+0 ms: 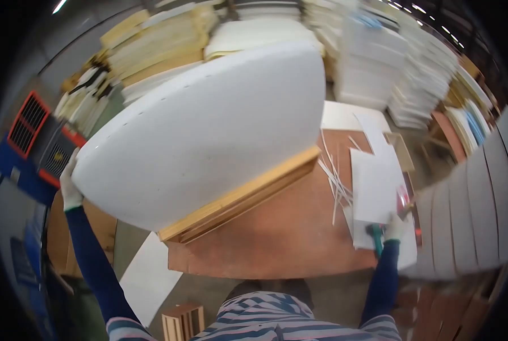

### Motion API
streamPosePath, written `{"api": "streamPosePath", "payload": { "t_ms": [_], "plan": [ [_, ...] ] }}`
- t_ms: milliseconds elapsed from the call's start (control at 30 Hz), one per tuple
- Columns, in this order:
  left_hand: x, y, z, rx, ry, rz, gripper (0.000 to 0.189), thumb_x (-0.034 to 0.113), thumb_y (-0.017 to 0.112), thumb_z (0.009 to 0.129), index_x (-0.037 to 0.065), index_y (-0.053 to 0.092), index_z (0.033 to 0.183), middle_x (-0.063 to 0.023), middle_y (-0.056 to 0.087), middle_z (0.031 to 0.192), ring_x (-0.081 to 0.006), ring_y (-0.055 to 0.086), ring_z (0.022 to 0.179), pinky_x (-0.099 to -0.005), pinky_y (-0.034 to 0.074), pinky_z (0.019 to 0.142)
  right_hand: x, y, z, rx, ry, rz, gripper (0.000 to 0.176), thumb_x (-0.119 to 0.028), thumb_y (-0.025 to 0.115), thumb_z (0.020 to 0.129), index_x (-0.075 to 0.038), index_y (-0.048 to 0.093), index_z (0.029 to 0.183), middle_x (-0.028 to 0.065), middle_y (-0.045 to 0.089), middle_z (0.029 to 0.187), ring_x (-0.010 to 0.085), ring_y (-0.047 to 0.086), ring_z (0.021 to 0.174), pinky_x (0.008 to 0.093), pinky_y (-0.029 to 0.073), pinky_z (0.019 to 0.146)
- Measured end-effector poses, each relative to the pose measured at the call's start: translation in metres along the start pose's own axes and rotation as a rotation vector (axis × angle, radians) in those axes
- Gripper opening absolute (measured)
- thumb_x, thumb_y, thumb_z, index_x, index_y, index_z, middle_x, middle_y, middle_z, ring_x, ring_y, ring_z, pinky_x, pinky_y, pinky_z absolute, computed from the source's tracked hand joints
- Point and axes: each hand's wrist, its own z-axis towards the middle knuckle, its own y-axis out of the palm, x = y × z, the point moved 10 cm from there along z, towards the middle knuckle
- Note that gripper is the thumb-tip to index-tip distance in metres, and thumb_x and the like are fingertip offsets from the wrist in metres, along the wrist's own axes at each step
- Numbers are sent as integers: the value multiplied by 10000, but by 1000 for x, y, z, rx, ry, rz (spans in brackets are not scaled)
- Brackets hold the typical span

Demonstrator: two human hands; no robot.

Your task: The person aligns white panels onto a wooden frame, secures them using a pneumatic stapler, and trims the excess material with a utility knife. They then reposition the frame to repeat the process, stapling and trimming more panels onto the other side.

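A large white padded panel (208,125), curved along its upper edge, stands tilted on a light wooden frame (242,193). My left hand (70,184), in a white glove, grips the panel's far left edge with the fingers wrapped over it. At the right side of the table, my gloved right hand (396,229) is closed on a green tool (377,237) with a dark end, low over the white sheets (376,193). Motion blur hides the tool's exact kind. The wooden frame rests on the reddish-brown tabletop (276,238).
Thin white strips (336,184) lie loose right of the frame. Stacked foam blocks (157,42) and white slabs (373,57) rise behind the table. Grey curved panels (469,210) stand close on the right. A small wooden crate (183,323) sits on the floor near me.
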Motion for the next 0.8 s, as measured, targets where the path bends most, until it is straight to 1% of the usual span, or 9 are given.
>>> {"api": "streamPosePath", "payload": {
  "t_ms": [33, 100, 167, 267, 333, 367, 467, 567, 800],
  "plan": [
    [-4, -1, 1, 48, -83, -166, 560, 228, 460, 1047, -67, 400, 1520, -204, 528, 1486, -281, 544, 1336, -389, 386, 1155, 28, 18, 54, -48, -135, -227, 391, 26, 670, 804, -36, 593, 1182, -6, 560, 733, 113, 536, 561, 325, 448, 478],
    [-16, -18, 10, 73, -121, -202, 569, 230, 473, 1030, -68, 413, 1511, -208, 522, 1491, -290, 538, 1346, -388, 387, 1156, 45, 14, 112, -4, 106, -160, 294, -69, 710, 781, 23, 630, 1049, 47, 609, 748, 170, 576, 573, 361, 490, 517],
    [-13, -3, 3, 76, -159, -263, 508, 226, 480, 1022, -51, 496, 1447, -188, 601, 1395, -279, 605, 1247, -376, 457, 1082, -17, 20, 109, 194, -213, -937, 349, -162, 716, 837, 63, 605, 1079, 229, 710, 935, 370, 694, 848, 470, 538, 795],
    [-15, -9, -4, 134, -170, -241, 418, 231, 503, 1009, -27, 612, 1318, -152, 699, 1216, -261, 679, 1078, -369, 529, 957, -22, 57, 97, -63, -374, -877, 451, -282, 706, 929, 31, 546, 1212, 240, 707, 1062, 445, 682, 947, 529, 520, 847],
    [-15, -20, -10, 234, -160, -203, 389, 227, 516, 999, -20, 653, 1265, -144, 721, 1158, -258, 689, 1043, -367, 534, 935, -23, 95, 65, -173, -567, -1226, 525, -373, 718, 922, 22, 542, 1220, 246, 693, 1053, 448, 680, 972, 529, 526, 839],
    [-13, -22, -17, 244, -164, -197, 389, 227, 516, 999, -20, 653, 1265, -144, 721, 1158, -258, 689, 1043, -367, 534, 935, -17, 102, 56, -256, -327, -1287, 549, -440, 719, 912, 9, 568, 1190, 244, 677, 1040, 458, 682, 965, 529, 538, 832],
    [-15, -37, -14, 195, -102, -200, 440, 242, 526, 1002, -24, 618, 1339, -153, 703, 1236, -258, 678, 1099, -363, 520, 974, 45, 103, 79, -287, -292, -1566, 579, -540, 723, 872, -25, 619, 1116, 223, 669, 1086, 433, 695, 944, 542, 561, 826],
    [-1, -17, -35, 174, -86, -236, 510, 271, 533, 1012, -30, 549, 1424, -162, 623, 1385, -266, 616, 1232, -366, 463, 1067, 49, 98, 66, -368, -165, -1801, 598, -525, 722, 834, -87, 652, 1236, 165, 600, 1284, 365, 553, 1251, 573, 464, 989],
    [10, -15, -69, 200, -33, -180, 600, 298, 537, 1028, -35, 425, 1516, -178, 541, 1475, -275, 554, 1323, -369, 433, 1111, -29, 178, 20, -442, -489, -1114, 706, -496, 661, 924, -3, 524, 1410, 248, 581, 1344, 423, 550, 1266, 509, 446, 1056]
  ]
}}
